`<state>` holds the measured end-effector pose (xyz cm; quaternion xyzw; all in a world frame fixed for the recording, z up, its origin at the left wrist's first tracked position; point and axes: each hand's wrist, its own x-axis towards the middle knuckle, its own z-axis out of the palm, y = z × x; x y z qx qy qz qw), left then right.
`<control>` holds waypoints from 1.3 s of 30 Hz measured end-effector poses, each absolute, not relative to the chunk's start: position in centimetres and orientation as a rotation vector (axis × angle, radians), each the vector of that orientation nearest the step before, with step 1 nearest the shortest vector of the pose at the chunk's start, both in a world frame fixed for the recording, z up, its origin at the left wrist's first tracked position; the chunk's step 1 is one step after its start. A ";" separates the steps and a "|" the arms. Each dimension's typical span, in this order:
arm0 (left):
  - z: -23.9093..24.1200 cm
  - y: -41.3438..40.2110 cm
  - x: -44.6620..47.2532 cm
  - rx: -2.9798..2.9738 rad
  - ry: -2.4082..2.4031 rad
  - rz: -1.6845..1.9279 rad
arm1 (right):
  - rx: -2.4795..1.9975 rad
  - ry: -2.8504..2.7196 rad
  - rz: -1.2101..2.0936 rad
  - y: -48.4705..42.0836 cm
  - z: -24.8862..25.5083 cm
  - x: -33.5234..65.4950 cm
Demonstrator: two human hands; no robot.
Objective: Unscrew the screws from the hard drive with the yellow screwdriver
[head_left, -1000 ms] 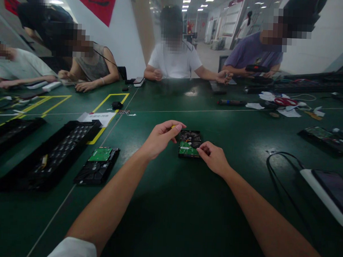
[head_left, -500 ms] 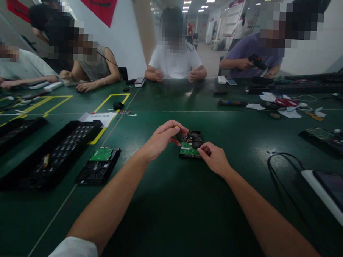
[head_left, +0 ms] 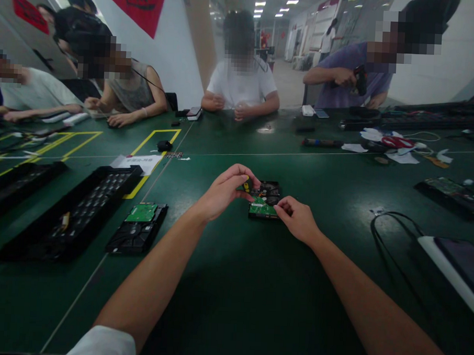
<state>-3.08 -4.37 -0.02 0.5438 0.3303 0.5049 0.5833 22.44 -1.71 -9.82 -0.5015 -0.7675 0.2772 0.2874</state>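
Note:
A black hard drive (head_left: pixel 268 190) with a green circuit board (head_left: pixel 262 208) on top lies on the green table in front of me. My left hand (head_left: pixel 225 192) hovers at its left edge, fingers pinched on a small yellow-handled tool (head_left: pixel 246 186) that points down at the drive. My right hand (head_left: pixel 297 219) rests at the drive's near right corner, fingers curled and pinching the edge of the circuit board.
A second hard drive (head_left: pixel 137 229) lies to the left beside long black trays (head_left: pixel 72 212). A black cable (head_left: pixel 395 231) and a white-edged device (head_left: pixel 453 265) sit at right. Several people sit around the table's far side; tools and paper scraps (head_left: pixel 391 142) lie at back right.
My left hand has tipped the yellow tool down closer to the drive. The person at back right has lifted a black power tool; the person in white drew their arms in.

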 end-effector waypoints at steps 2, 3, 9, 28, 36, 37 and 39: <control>-0.1 -4.3 -3.0 1.288 0.775 1.184 | -1.347 -2.050 0.750 -1.7 -9.8 22.4; -0.1 -4.3 -3.0 1.306 0.787 1.184 | -1.349 -2.051 0.750 -1.7 -9.8 22.5; -0.3 -4.3 -3.2 1.488 0.919 1.175 | -1.345 -2.061 0.740 -1.7 -9.9 22.5; 0.1 -4.4 -3.2 1.387 0.875 1.151 | -1.356 -2.062 0.752 -1.9 -9.5 22.4; 0.0 -4.4 -3.0 1.247 0.781 1.186 | -1.362 -2.070 0.750 -1.9 -9.6 22.4; -0.1 -4.4 -2.9 1.240 0.777 1.195 | -1.361 -2.068 0.745 -1.9 -9.6 22.4; -0.3 -4.3 -2.8 1.249 0.789 1.218 | -1.354 -2.067 0.744 -1.9 -9.6 22.4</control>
